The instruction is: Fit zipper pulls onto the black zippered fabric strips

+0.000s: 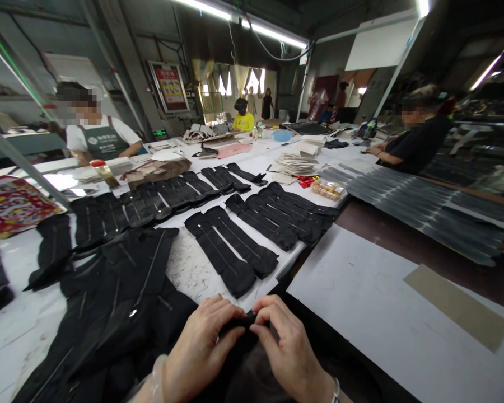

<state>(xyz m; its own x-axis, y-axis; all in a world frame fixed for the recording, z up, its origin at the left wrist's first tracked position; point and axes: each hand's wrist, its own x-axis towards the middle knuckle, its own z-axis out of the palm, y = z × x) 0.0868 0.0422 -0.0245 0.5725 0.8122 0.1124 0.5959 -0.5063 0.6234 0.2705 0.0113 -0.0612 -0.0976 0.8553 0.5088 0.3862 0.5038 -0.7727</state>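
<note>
Head view: left hand (208, 338) and right hand (285, 341) pinch black cloth (246, 322) between them, at the counter (188, 260) edge. Beyond, a clear box (327, 190) holds yellow-orange pieces; contents of the red-lidded jar (106, 174) and blue basin (282, 136) are indistinct.

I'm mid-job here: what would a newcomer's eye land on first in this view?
Probably the rows of black zippered pieces laid across the white table, just beyond the hands. Next, the left hand and right hand at bottom centre, fingers pinching black fabric. For colour, the red printed package at the left edge and a yellow shirt in the background.
</note>
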